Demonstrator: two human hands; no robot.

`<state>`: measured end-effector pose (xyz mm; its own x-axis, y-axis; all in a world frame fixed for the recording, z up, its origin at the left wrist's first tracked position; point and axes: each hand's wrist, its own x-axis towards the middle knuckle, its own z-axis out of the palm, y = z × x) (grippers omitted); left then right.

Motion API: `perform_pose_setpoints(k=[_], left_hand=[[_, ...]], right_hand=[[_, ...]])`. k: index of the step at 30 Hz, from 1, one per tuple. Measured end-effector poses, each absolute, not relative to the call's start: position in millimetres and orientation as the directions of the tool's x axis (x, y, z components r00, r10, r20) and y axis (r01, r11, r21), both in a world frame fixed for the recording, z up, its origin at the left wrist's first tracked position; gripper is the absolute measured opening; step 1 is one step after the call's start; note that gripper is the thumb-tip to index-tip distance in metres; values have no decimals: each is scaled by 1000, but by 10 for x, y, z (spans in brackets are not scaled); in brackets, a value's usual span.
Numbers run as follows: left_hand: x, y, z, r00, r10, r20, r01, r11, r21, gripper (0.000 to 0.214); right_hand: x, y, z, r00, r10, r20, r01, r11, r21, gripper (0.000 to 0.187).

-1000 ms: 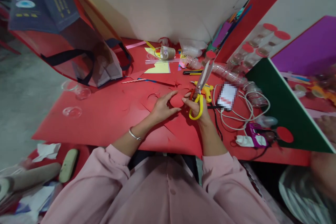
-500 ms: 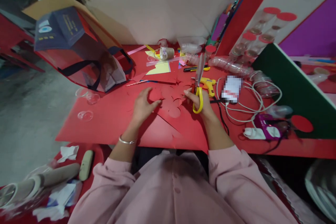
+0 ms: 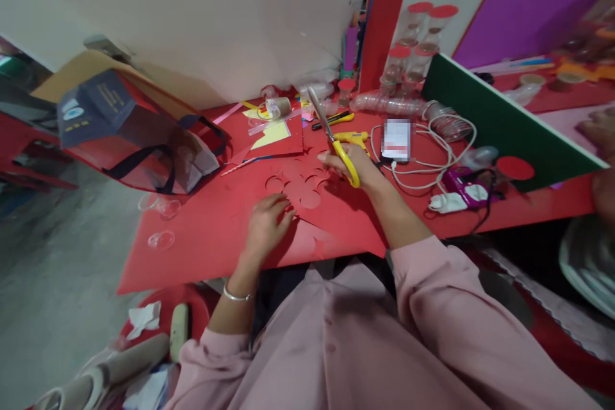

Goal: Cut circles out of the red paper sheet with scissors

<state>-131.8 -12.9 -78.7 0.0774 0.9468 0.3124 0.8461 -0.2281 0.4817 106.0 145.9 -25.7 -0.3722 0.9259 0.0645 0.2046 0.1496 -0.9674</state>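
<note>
My right hand (image 3: 353, 163) is closed around yellow-handled scissors (image 3: 340, 148), their blades pointing up and away from me. Beneath both hands lies a red paper sheet (image 3: 343, 221) with several round holes cut through it. My left hand (image 3: 270, 223), a silver bangle on its wrist, rests low over the left part of this sheet, fingers loosely bent and a small gap beside the thumb. I see nothing held in it. Just beyond the scissors handles lies a yellow glue gun (image 3: 353, 138), partly hidden by my right hand.
A large paper bag (image 3: 139, 134) stands at the left, near clear plastic lids (image 3: 162, 240). On the right are a phone (image 3: 397, 141), a white cable (image 3: 432, 186), a purple power adapter (image 3: 464, 189) and a green board (image 3: 500, 122). Clear bottles with red discs (image 3: 398, 57) stand behind.
My view has turned to the right. The left hand has drawn nearer to me and its fingers have bent in. The scissors now tilt leftward, still in my right hand.
</note>
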Motion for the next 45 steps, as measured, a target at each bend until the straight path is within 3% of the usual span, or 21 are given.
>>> perform_pose_setpoints(k=[3, 6, 11, 13, 19, 22, 26, 30, 35, 38, 41, 45], left_hand=[[-1241, -113, -807, 121, 951, 283, 848, -248, 469, 23], [-1208, -15, -775, 188, 947, 260, 851, -289, 439, 27], [-1048, -16, -696, 504, 848, 163, 764, -526, 373, 89], [-971, -84, -728, 585, 803, 115, 730, -583, 357, 93], [-947, -112, -909, 445, 890, 101, 877, -455, 155, 72], [-1016, -53, -917, 336, 932, 132, 933, -349, 91, 71], [-1036, -36, -928, 320, 941, 114, 940, -330, 90, 68], [-979, -50, -977, 325, 937, 126, 936, -337, 96, 67], [-954, -126, -981, 284, 928, 240, 949, -308, 71, 65], [-977, -213, -968, 221, 947, 235, 969, -240, 56, 47], [-973, -268, -953, 218, 967, 134, 973, -226, 45, 44], [-892, -272, -912, 274, 954, 118, 950, -288, 121, 36]], right_hand=[[1332, 1241, -33, -328, 944, 38, 379, 169, -910, 50], [1669, 848, 28, -226, 974, 14, 629, 156, -762, 47], [2139, 107, -277, -27, 990, -137, 877, -42, -478, 40], [2234, -99, -441, 36, 982, -185, 899, -113, -422, 41], [2201, -314, -708, 155, 974, -166, 862, -216, -459, 40], [2191, -324, -718, 206, 961, -186, 900, -261, -350, 40], [2234, -390, -756, 226, 939, -259, 933, -285, -219, 49], [2199, -497, -910, 187, 947, -261, 878, -281, -388, 34], [2133, -562, -1035, 180, 949, -258, 536, -314, -784, 23], [2096, -477, -911, 146, 956, -256, 398, -293, -869, 25], [2011, -242, -642, 113, 974, -194, 316, -221, -923, 23], [1848, 246, -208, 101, 991, -88, 132, -101, -986, 29]])
